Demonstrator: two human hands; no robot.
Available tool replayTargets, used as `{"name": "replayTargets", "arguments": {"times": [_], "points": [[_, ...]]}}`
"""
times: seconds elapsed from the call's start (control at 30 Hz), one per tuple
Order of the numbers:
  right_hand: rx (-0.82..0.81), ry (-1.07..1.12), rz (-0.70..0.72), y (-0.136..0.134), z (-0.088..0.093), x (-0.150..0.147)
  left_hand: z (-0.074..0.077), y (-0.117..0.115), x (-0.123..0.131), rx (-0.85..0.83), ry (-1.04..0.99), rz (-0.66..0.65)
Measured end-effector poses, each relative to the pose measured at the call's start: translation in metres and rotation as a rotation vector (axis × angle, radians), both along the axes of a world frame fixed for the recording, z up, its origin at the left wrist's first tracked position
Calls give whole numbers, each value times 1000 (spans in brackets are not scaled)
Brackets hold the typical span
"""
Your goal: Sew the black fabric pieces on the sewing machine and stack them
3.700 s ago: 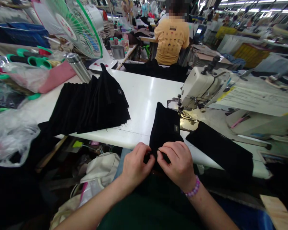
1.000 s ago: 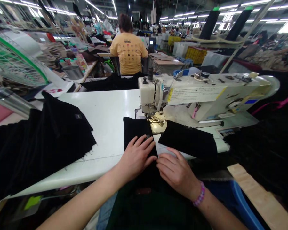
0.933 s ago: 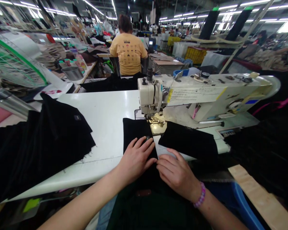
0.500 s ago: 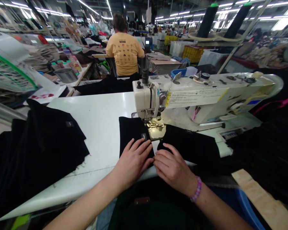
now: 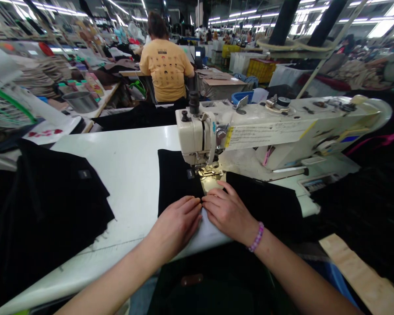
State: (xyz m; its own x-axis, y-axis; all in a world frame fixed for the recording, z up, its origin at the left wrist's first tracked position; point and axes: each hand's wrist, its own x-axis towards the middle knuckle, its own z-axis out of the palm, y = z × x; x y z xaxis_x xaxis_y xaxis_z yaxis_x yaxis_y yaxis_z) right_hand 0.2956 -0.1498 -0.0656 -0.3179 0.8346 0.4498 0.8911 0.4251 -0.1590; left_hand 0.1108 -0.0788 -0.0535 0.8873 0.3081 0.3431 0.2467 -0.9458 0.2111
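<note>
A black fabric piece (image 5: 172, 177) with a small label lies on the white table (image 5: 131, 153), its right edge under the presser foot (image 5: 207, 172) of a cream sewing machine (image 5: 249, 131). My left hand (image 5: 180, 221) rests flat on the fabric's near edge, fingers stretched out. My right hand (image 5: 226, 210), with a bead bracelet on the wrist, lies flat just in front of the presser foot, fingertips touching the left hand's. A second black piece (image 5: 265, 201) lies to the right under the machine arm.
A stack of black fabric pieces (image 5: 42, 205) covers the table's left side. A fan's green guard (image 5: 6, 109) and a metal bowl (image 5: 80, 100) stand at the far left. A person in a yellow shirt (image 5: 166, 65) sits at the bench ahead. A wooden board (image 5: 357, 275) lies lower right.
Both hands have slid forward toward the needle, pushing the black piece further under the presser foot. The view has moved closer to the machine.
</note>
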Motion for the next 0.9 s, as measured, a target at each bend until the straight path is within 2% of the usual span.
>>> {"name": "replayTargets", "arguments": {"times": [0.17,0.53,0.7,0.9], "points": [[-22,-30,-21,13,2,2,2,17,5,30,-26,-19],[-42,-107,-65,32,4,3,-6,60,11,-9,-25,0],[-15,-68,-68,27,6,3,-4,78,17,6,7,24],[-2,-8,-71,2,10,-1,-1,88,22,-9,44,53]]}}
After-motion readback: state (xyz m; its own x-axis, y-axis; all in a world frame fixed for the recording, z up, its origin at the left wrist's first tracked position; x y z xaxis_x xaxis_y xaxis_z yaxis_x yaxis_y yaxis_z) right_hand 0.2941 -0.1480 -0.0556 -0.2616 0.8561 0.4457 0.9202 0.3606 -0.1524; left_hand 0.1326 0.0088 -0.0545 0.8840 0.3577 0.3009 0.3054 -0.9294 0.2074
